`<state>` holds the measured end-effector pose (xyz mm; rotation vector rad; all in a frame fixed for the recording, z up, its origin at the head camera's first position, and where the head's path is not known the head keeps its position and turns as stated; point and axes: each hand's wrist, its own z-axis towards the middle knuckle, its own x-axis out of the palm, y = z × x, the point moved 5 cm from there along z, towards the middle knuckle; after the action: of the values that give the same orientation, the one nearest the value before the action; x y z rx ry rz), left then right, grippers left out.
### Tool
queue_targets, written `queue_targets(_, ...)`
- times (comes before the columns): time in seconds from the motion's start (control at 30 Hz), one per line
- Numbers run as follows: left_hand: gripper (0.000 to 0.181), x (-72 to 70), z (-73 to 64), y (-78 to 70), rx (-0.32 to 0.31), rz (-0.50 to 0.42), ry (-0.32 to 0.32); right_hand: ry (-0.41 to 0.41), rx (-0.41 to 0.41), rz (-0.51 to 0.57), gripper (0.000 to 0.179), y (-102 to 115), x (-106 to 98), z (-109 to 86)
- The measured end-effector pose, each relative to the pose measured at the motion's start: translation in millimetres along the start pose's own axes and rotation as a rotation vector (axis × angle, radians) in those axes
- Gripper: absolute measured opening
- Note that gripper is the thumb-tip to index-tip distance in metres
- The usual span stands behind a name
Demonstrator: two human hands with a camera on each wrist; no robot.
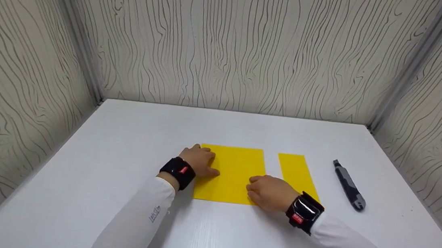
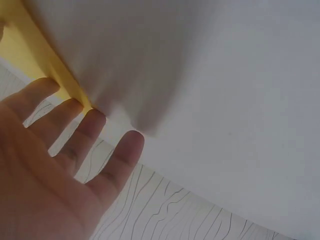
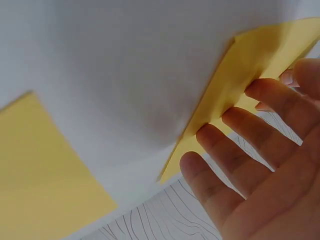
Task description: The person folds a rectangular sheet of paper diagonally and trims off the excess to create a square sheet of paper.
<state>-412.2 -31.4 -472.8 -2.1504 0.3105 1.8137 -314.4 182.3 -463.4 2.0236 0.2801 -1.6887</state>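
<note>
A square yellow sheet of paper point(image 1: 237, 162) lies flat on the white table. At its left edge rests my left hand point(image 1: 199, 161), fingers spread, with fingertips along the paper's side. The left wrist view shows those fingers point(image 2: 90, 125) fairly straight, one of them just past the paper edge. Over the sheet's lower right corner is my right hand point(image 1: 275, 193), its fingertips touching the paper. In the right wrist view its fingers point(image 3: 240, 165) are extended along the sheet's edge. A narrower yellow strip of paper point(image 1: 295, 169) lies to the right, partly hidden behind the right hand and wristband.
A grey and black utility knife point(image 1: 349, 185) lies on the table point(image 1: 122, 139) to the right of the strip. Wood-grain patterned panels point(image 1: 236, 48) stand behind the table and at both sides.
</note>
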Motion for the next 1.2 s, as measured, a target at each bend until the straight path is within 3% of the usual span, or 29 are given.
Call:
queue_targets(0.27,0.085,-2.1,-2.2,12.0,-0.069,-0.090,-0.014,-0.042,-0.074,-0.018,0.034,-0.7,-3.2,-31.6)
queue_targets(0.5,0.096,-5.8,-4.0,18.2,-0.113,-0.077,-0.013,-0.089,-0.186,-0.075,0.029,-3.1,-0.7,-47.9)
queue_targets(0.67,0.101,-11.7,-12.4,17.1,-0.126,-0.060,-0.026,-0.109,-0.221,-0.079,0.027,-6.4,0.2,-57.5)
queue_targets(0.9,0.105,-16.3,-19.5,18.0,-0.150,-0.061,-0.063,-0.116,-0.226,-0.050,0.026,-8.0,0.4,-60.5)
queue_targets(1.2,0.110,4.8,2.0,33.0,-0.146,-0.044,-0.059,-0.109,-0.166,0.025,0.020,-16.5,5.8,-61.3)
